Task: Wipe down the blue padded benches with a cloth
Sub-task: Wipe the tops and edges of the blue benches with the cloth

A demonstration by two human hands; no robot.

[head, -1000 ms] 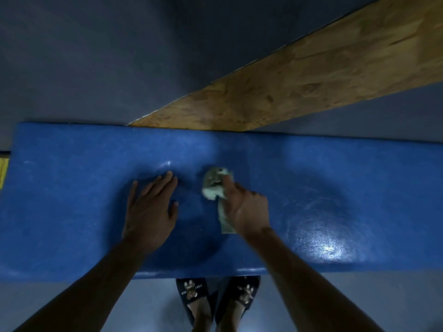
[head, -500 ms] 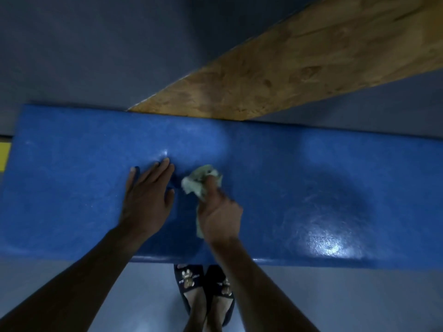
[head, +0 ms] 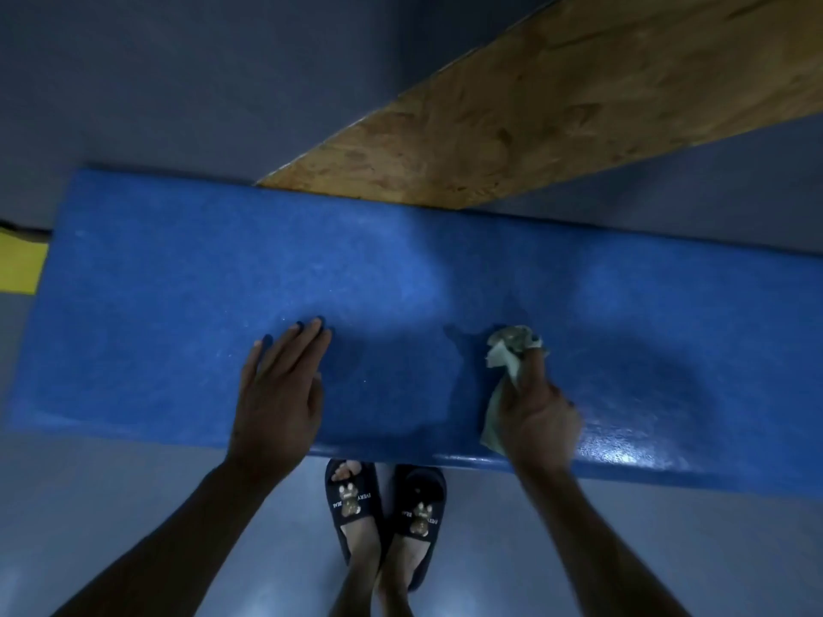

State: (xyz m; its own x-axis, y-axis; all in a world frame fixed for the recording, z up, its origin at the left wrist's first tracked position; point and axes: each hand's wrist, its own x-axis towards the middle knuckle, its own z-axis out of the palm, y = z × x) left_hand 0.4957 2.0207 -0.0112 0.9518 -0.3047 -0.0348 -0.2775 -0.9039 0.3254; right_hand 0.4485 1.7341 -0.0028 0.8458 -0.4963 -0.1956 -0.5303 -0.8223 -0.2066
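From the left, the risk I see is missed ground: the long stretch of blue surface (head: 147, 313) beyond the left hand (head: 278, 394) looks dull and speckled, and short strokes near the middle would likely leave it untouched. That hand lies flat, fingers straight and together, pressing the padding; if it leans too hard while the other sweeps, the pad may dent and the wipe skip over the hollow. Further right, the right hand (head: 536, 411) has its grip clamped on a bunched pale cloth (head: 507, 354), which sits on the surface near the front edge. Wadded like that, only a small patch touches, so streaks seem likely, and the loose tail by the palm could drag off the edge. A wet sheen glints on the right end.

The surface runs across a dim room with a grey floor (head: 133, 505). A yellow patch (head: 20, 269) shows at the far left, a board (head: 556, 109) slants behind, and slippers (head: 387, 509) stand below.
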